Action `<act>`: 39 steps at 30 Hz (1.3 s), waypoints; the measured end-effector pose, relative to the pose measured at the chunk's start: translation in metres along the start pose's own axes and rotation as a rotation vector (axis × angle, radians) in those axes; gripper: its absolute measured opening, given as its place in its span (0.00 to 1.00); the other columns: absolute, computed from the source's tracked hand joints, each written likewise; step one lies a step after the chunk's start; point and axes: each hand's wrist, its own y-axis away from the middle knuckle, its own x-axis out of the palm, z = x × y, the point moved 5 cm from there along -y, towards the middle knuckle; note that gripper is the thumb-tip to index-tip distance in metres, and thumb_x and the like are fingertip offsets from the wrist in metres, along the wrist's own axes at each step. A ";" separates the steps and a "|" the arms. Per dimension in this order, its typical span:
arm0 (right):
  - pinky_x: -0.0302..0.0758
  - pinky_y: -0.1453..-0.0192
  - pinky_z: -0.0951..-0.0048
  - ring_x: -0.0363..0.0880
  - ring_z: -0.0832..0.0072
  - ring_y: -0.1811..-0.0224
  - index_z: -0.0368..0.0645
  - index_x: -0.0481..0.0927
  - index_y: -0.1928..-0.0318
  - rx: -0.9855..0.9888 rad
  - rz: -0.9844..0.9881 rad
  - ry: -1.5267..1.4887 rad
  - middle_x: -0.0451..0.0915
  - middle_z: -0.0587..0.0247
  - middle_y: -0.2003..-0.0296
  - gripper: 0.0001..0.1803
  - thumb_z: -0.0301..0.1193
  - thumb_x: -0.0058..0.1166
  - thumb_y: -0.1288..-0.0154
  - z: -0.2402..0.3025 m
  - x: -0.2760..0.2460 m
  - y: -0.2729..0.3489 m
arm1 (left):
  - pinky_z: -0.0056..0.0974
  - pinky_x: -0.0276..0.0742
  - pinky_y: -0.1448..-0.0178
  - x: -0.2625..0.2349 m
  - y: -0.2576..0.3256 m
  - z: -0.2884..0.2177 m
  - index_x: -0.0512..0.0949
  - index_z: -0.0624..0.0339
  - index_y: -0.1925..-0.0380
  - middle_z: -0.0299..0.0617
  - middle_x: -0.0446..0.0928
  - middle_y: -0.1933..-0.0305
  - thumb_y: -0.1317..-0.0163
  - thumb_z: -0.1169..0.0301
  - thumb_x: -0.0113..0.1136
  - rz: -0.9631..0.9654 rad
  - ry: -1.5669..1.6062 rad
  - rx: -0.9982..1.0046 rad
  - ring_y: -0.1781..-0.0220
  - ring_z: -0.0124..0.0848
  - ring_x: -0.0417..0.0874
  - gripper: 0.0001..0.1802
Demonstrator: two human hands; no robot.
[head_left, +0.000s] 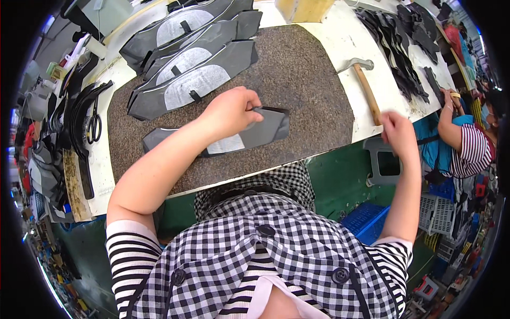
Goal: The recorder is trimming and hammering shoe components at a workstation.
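Observation:
My left hand (232, 113) reaches over the brown speckled mat (313, 69), thumb and fingers pinched on the upper edge of a dark grey cut piece (268, 129) with a pale patch. My forearm covers part of this piece. Past it, several similar grey pieces (154, 101) with pale half-round patches and small black tabs lie overlapped in a row. A hammer (367, 90) with a wooden handle rests on the white table to the right, head pointing away. Beside its handle end is my right hand (399, 133), fingers curled; whether they touch the handle is unclear.
Black scissors (94, 126) and dark curved strips (74, 117) lie at the table's left. Black strips (398, 53) pile up at the far right, near a yellowish block (304, 9). A co-worker (470, 138) sits at right. A grey stool (383, 162) and blue crate (366, 220) stand below.

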 end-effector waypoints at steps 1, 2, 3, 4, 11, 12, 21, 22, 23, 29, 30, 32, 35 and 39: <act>0.74 0.70 0.70 0.79 0.71 0.77 0.36 0.82 0.61 -0.151 -0.192 -0.048 0.79 0.57 0.77 0.10 0.32 0.55 0.34 0.001 0.005 -0.020 | 0.43 0.75 0.56 0.006 -0.005 -0.001 0.80 0.61 0.63 0.45 0.78 0.66 0.52 0.66 0.72 0.100 0.092 -0.073 0.60 0.42 0.80 0.17; 0.76 0.60 0.66 0.81 0.63 0.66 0.38 0.80 0.53 -0.209 -0.309 -0.001 0.81 0.52 0.67 0.14 0.33 0.57 0.36 -0.004 0.017 -0.045 | 0.43 0.76 0.60 0.008 -0.009 -0.005 0.81 0.62 0.69 0.44 0.79 0.71 0.53 0.66 0.73 0.069 0.142 -0.061 0.66 0.40 0.81 0.15; 0.76 0.52 0.60 0.80 0.56 0.59 0.40 0.76 0.45 -0.406 -0.491 0.208 0.79 0.48 0.59 0.23 0.36 0.59 0.38 0.003 0.027 -0.062 | 0.43 0.76 0.60 0.011 -0.012 -0.010 0.81 0.62 0.69 0.44 0.79 0.71 0.53 0.66 0.73 0.066 0.141 -0.068 0.66 0.40 0.81 0.15; 0.75 0.50 0.56 0.79 0.53 0.57 0.39 0.74 0.43 -0.316 -0.507 0.371 0.79 0.48 0.59 0.24 0.37 0.57 0.37 0.002 0.040 -0.081 | 0.43 0.76 0.60 0.013 -0.015 -0.016 0.81 0.62 0.68 0.44 0.79 0.71 0.54 0.66 0.73 0.056 0.124 -0.045 0.66 0.40 0.81 0.15; 0.75 0.58 0.59 0.80 0.52 0.63 0.35 0.77 0.52 -0.251 -0.324 0.021 0.80 0.45 0.66 0.15 0.33 0.50 0.33 0.039 0.046 -0.079 | 0.41 0.77 0.60 0.014 -0.022 0.000 0.82 0.62 0.69 0.44 0.81 0.70 0.53 0.69 0.72 0.005 0.208 -0.051 0.66 0.38 0.82 0.12; 0.74 0.62 0.65 0.77 0.62 0.68 0.35 0.78 0.53 -0.204 -0.182 -0.054 0.78 0.52 0.70 0.13 0.31 0.51 0.32 0.057 0.041 -0.060 | 0.43 0.77 0.57 0.018 -0.021 0.004 0.82 0.62 0.70 0.45 0.81 0.69 0.51 0.69 0.70 0.061 0.319 -0.073 0.63 0.42 0.82 0.10; 0.76 0.63 0.53 0.80 0.49 0.65 0.47 0.78 0.51 -0.471 0.106 0.208 0.80 0.49 0.66 0.12 0.34 0.53 0.33 0.149 0.090 0.034 | 0.41 0.78 0.59 0.012 -0.036 -0.003 0.83 0.61 0.69 0.46 0.82 0.69 0.49 0.72 0.66 0.119 0.147 0.050 0.66 0.40 0.83 0.07; 0.76 0.64 0.52 0.80 0.48 0.66 0.46 0.78 0.52 -0.449 0.128 0.175 0.79 0.49 0.67 0.11 0.34 0.52 0.32 0.155 0.088 0.035 | 0.44 0.78 0.58 0.013 -0.039 0.002 0.83 0.59 0.70 0.46 0.82 0.69 0.49 0.70 0.65 0.176 0.230 0.013 0.66 0.43 0.83 0.07; 0.76 0.64 0.52 0.80 0.48 0.66 0.46 0.78 0.52 -0.449 0.133 0.178 0.79 0.49 0.67 0.11 0.34 0.52 0.32 0.157 0.088 0.036 | 0.44 0.78 0.58 0.012 -0.042 0.006 0.83 0.59 0.70 0.46 0.82 0.69 0.49 0.70 0.65 0.176 0.235 0.011 0.66 0.43 0.83 0.07; 0.76 0.65 0.53 0.79 0.48 0.66 0.46 0.78 0.52 -0.409 0.124 0.238 0.79 0.49 0.67 0.11 0.34 0.52 0.32 0.161 0.091 0.040 | 0.38 0.77 0.63 0.012 -0.038 0.007 0.84 0.60 0.70 0.43 0.79 0.70 0.50 0.74 0.66 0.122 0.133 0.293 0.68 0.38 0.82 0.06; 0.76 0.65 0.53 0.79 0.48 0.66 0.46 0.79 0.52 -0.402 0.124 0.230 0.80 0.50 0.67 0.11 0.34 0.52 0.32 0.161 0.091 0.041 | 0.38 0.77 0.64 0.012 -0.035 0.008 0.84 0.59 0.70 0.43 0.78 0.71 0.50 0.75 0.66 0.038 0.121 0.391 0.69 0.38 0.81 0.06; 0.75 0.65 0.53 0.79 0.48 0.66 0.46 0.79 0.53 -0.393 0.133 0.226 0.80 0.50 0.67 0.11 0.34 0.52 0.32 0.164 0.090 0.039 | 0.39 0.77 0.64 0.010 -0.031 0.009 0.84 0.59 0.70 0.43 0.77 0.71 0.49 0.75 0.65 -0.045 0.118 0.484 0.69 0.38 0.81 0.06; 0.75 0.65 0.53 0.79 0.49 0.66 0.45 0.80 0.54 -0.424 0.120 0.208 0.80 0.50 0.67 0.10 0.34 0.52 0.32 0.171 0.085 0.038 | 0.44 0.78 0.61 0.009 -0.027 0.009 0.83 0.57 0.72 0.42 0.76 0.69 0.48 0.71 0.62 -0.057 0.092 0.556 0.64 0.42 0.81 0.05; 0.75 0.65 0.53 0.79 0.48 0.65 0.45 0.79 0.54 -0.418 0.105 0.208 0.80 0.50 0.67 0.10 0.33 0.51 0.32 0.180 0.084 0.033 | 0.44 0.78 0.60 0.015 -0.019 0.001 0.81 0.58 0.72 0.40 0.73 0.69 0.47 0.69 0.62 -0.071 -0.186 0.754 0.62 0.40 0.80 0.06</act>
